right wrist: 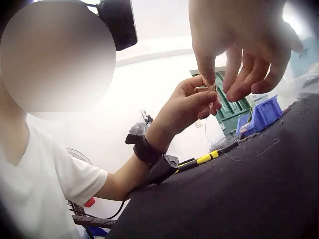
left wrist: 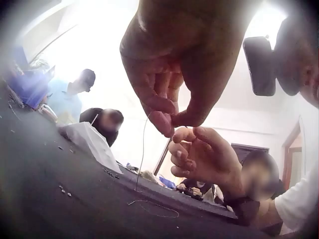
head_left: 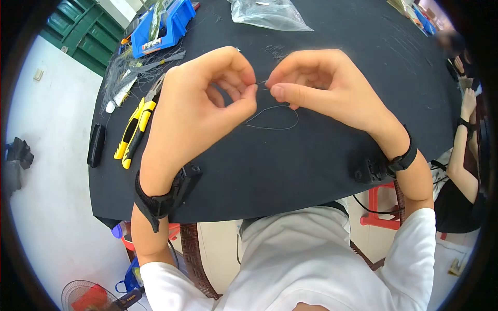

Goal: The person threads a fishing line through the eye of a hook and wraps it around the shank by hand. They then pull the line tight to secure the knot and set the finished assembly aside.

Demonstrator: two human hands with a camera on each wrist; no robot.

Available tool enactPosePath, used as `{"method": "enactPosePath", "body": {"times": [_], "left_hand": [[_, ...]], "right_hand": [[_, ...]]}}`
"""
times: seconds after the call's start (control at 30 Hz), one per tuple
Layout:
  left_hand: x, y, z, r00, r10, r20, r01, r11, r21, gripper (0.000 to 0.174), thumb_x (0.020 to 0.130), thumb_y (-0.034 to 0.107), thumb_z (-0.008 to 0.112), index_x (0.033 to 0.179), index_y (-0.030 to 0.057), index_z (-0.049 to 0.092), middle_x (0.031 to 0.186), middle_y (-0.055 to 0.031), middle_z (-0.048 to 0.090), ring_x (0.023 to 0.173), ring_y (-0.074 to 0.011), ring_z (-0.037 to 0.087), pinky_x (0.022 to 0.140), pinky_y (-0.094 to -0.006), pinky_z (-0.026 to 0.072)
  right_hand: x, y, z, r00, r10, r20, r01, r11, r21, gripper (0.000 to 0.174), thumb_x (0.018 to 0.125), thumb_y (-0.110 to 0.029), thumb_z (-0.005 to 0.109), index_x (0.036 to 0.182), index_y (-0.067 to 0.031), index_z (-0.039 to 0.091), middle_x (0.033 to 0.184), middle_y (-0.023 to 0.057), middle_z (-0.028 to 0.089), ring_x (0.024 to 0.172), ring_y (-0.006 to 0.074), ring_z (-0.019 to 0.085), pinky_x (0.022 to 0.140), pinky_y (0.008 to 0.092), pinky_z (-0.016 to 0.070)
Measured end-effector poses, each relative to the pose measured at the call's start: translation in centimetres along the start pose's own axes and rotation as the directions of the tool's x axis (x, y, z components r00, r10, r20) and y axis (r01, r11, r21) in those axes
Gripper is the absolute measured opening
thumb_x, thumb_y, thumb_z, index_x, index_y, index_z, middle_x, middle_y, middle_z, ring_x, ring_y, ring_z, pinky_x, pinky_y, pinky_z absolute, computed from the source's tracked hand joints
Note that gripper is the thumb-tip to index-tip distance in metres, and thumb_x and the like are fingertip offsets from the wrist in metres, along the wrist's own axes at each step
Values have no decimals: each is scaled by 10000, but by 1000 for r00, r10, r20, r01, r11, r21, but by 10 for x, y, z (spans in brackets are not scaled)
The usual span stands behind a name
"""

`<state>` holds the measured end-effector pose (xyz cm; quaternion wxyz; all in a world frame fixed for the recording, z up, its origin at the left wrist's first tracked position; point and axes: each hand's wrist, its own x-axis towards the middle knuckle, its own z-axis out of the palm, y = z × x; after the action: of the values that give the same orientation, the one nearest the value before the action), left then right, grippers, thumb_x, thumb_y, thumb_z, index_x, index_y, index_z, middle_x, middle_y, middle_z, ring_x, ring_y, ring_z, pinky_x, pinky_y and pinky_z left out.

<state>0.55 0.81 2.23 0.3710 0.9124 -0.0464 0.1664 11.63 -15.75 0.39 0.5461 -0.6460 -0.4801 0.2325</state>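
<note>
Above the black table, my left hand pinches a thin grey line between thumb and forefinger. My right hand faces it, its thumb and forefinger curled together at the same short bit of line, a small gap from the left fingertips. From the left fingertips the thin line hangs down in the left wrist view. Its loop shows below the hands in the head view. A tiny dark bit sits at the right fingertips; I cannot tell what it is. The other right fingers hang loosely bent.
Yellow-and-black pliers lie left of my left hand, near a black case. Farther back are a blue bin, tangled line and a clear plastic bag. Another person's arm is at the right.
</note>
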Motion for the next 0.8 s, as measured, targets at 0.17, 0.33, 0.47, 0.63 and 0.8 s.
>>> {"method": "enactPosePath", "body": {"times": [0.17, 0.33, 0.47, 0.63, 0.8], "left_hand": [[-1, 4, 2, 999, -20, 34, 18, 998, 54, 95, 712, -3, 591, 793, 30, 555, 702, 24, 578, 629, -5, 532, 522, -129, 385], [0, 1, 2, 997, -60, 43, 65, 992, -109, 71, 754, 11, 587, 824, 12, 581, 737, 9, 592, 625, -12, 523, 557, -130, 396], [-1, -7, -1, 993, -99, 68, 114, 951, -287, 107, 786, 37, 591, 883, -7, 599, 751, 5, 599, 647, -13, 518, 586, -129, 398], [-1, -4, -1, 991, -125, 50, 134, 878, -460, 112, 796, 82, 591, 880, 13, 616, 780, 3, 602, 653, -9, 507, 563, -129, 371], [-2, -3, 1, 988, -150, 35, 147, 845, -514, 123, 799, 124, 587, 875, 35, 624, 793, 0, 602, 660, -13, 494, 567, -143, 356]], "right_hand": [[1, 2, 2, 999, -42, -23, 42, 999, 27, 142, 784, -145, 613, 818, -8, 599, 687, 15, 584, 589, 57, 532, 532, 182, 422], [2, 4, 3, 993, -93, -77, 95, 995, 23, 109, 788, -121, 599, 808, -15, 584, 662, 1, 565, 575, 49, 521, 519, 177, 413], [2, 3, 2, 991, -75, -107, 83, 994, 75, 102, 789, -111, 595, 812, -13, 581, 659, -7, 558, 576, 39, 514, 511, 169, 400], [1, 3, 4, 987, -113, -118, 121, 991, 56, 99, 778, -106, 597, 798, -12, 573, 651, -14, 553, 574, 26, 504, 505, 163, 386], [0, 2, 4, 982, -128, -142, 125, 992, -30, 100, 759, -109, 600, 769, -15, 569, 636, -17, 550, 557, 18, 493, 496, 161, 376]]}}
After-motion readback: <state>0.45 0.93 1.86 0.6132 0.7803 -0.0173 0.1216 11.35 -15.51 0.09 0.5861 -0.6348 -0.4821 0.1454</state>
